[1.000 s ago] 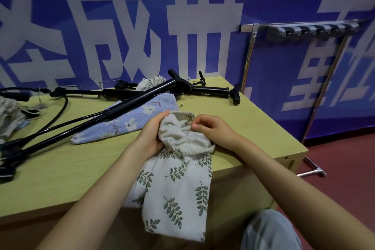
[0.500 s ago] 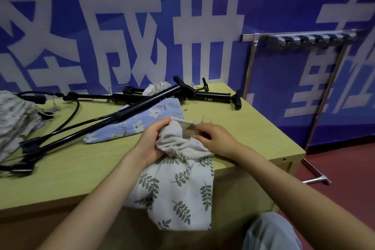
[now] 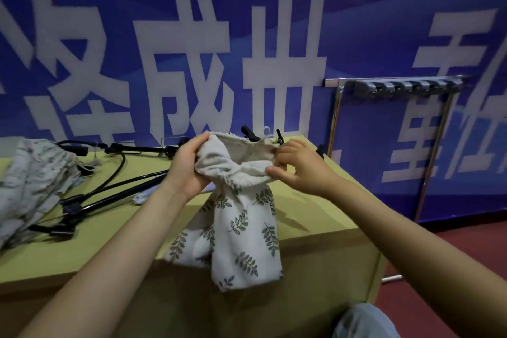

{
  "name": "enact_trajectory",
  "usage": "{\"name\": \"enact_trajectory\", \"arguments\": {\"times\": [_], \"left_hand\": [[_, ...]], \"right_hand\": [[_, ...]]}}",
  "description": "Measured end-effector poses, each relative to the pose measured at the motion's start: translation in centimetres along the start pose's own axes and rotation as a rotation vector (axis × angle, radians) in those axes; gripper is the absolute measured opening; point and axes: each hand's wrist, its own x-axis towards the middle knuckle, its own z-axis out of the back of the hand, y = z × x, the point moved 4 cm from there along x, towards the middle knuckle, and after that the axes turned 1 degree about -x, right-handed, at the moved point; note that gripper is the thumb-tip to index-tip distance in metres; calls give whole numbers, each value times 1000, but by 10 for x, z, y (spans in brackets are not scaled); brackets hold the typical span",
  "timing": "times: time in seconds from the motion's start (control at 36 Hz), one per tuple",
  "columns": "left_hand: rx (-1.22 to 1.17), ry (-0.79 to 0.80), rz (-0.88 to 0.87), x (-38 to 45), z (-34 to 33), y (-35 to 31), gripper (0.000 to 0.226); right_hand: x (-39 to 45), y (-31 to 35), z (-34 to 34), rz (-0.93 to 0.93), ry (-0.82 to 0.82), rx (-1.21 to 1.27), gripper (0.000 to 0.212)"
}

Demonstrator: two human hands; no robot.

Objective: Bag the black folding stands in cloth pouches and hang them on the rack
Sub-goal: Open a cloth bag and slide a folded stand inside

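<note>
We see a yellow-green desk (image 3: 315, 217) with a wooden front panel below its edge. Behind it hangs a blue banner (image 3: 356, 22) that fills the whole back wall, printed with large white characters (image 3: 189, 77). To the right of the desk we find a dark red floor (image 3: 461, 252), which meets the bottom of the banner. At the lower edge of the view, near the right, we make out a knee in light grey-blue cloth (image 3: 362, 322).
</note>
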Motion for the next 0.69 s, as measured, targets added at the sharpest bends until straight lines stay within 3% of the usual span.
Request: {"name": "enact_trajectory", "arguments": {"times": [0.14, 0.28, 0.5, 0.69], "left_hand": [[-41, -106, -208, 8, -22, -53, 22], [-124, -82, -356, 10, -44, -72, 19], [-93, -35, -264, 21, -58, -34, 18], [335, 28, -164, 34, -64, 27, 21]], "right_hand": [[36, 6, 50, -45, -95, 158, 41], [53, 8, 80, -133, -244, 310, 46], [30, -22, 50, -339, -133, 295, 41], [-3, -67, 13, -565, -25, 295, 44]]}}
